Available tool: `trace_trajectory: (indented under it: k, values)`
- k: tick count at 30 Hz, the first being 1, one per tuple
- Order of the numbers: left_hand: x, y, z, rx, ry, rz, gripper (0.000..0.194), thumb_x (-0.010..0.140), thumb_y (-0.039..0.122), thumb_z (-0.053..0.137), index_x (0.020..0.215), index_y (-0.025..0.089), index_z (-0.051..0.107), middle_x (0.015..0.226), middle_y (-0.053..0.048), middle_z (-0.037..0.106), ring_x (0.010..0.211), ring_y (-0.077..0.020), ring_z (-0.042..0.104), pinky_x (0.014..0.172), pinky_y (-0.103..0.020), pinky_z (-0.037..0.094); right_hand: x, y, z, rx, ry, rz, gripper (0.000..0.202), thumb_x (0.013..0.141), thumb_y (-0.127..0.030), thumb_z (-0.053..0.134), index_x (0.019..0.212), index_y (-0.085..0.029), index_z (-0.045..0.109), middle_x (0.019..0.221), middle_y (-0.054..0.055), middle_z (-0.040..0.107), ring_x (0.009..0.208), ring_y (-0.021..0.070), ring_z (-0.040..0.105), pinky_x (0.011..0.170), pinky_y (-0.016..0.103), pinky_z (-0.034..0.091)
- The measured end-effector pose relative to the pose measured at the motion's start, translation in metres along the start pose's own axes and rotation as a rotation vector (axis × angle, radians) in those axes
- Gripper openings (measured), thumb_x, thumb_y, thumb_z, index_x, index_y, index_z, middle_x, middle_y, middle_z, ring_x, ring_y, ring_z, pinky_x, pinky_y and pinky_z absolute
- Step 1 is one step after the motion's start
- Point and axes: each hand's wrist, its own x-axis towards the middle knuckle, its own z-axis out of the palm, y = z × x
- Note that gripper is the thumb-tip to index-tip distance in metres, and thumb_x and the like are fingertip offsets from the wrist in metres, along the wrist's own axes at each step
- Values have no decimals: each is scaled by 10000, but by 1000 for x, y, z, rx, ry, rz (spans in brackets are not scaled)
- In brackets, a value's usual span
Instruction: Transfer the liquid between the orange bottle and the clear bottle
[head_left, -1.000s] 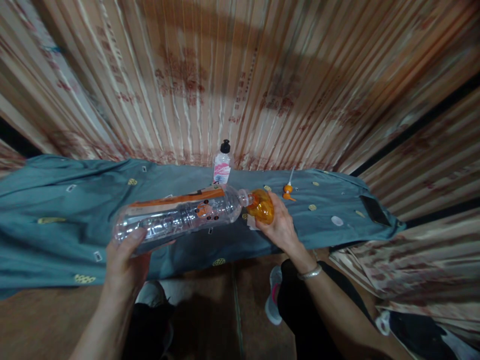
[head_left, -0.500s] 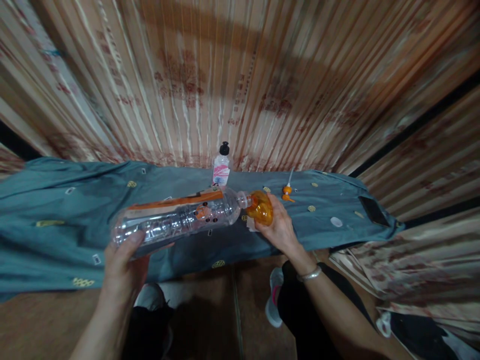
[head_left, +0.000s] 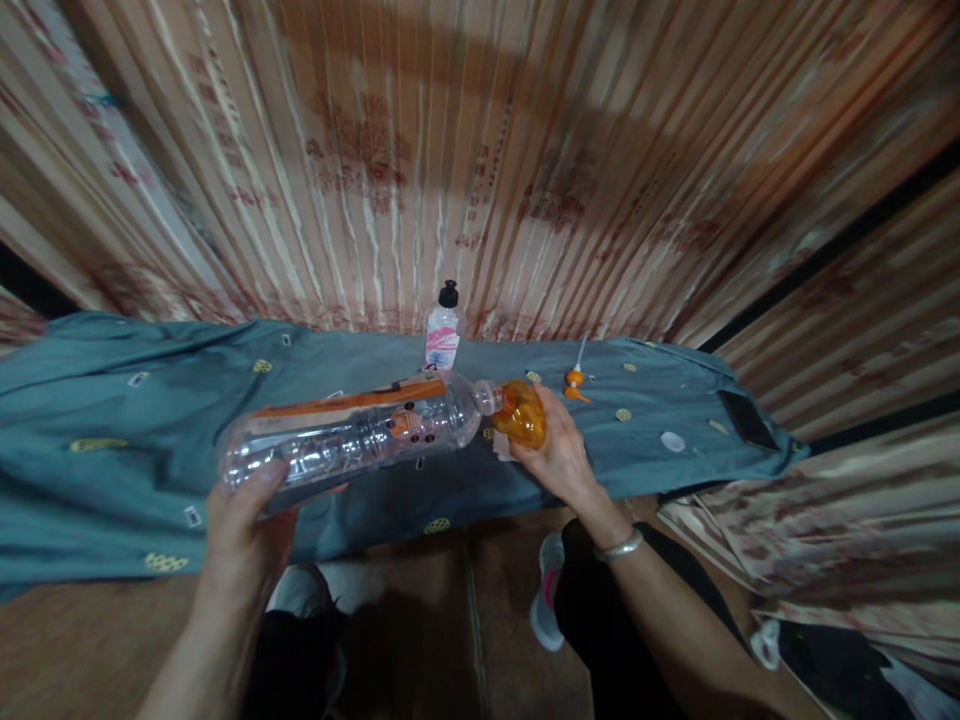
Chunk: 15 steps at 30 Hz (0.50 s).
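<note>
A large clear plastic bottle with an orange label lies nearly level in the air, its neck to the right. My left hand is wrapped round its base end. In my right hand is a small translucent orange bottle, its opening against the mouth of the clear bottle. An orange pump head with a white tube lies on the cloth beyond my right hand. Behind the clear bottle stands a small clear bottle with a black cap and a pink label.
A blue-green patterned cloth covers the table. A black flat object lies at its right end, near a white round disc. A striped curtain hangs behind. My legs and shoes are below the front edge.
</note>
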Motion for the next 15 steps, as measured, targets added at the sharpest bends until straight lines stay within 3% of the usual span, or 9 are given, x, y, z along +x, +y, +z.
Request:
trace_trajectory:
  k: [5,15]
  values:
    - [3,-2,-3,6,-37,1,570,533,448,1016,1020,226,820,911,-55,821,976,-352,792,819,-452,694,0,1,0,0,-1,-15,860,815,-331,761,1596,-164,441,1541,218,652,1451,386,631,1217,617,523]
    - [5,-5,-9,-7,-51,14,561,580,412,1002,1083,247,813,950,-54,830,968,-348,799,811,-452,694,0,0,0,-1,-8,2,864,808,-335,762,1596,-180,442,1544,208,653,1449,383,632,1220,621,518]
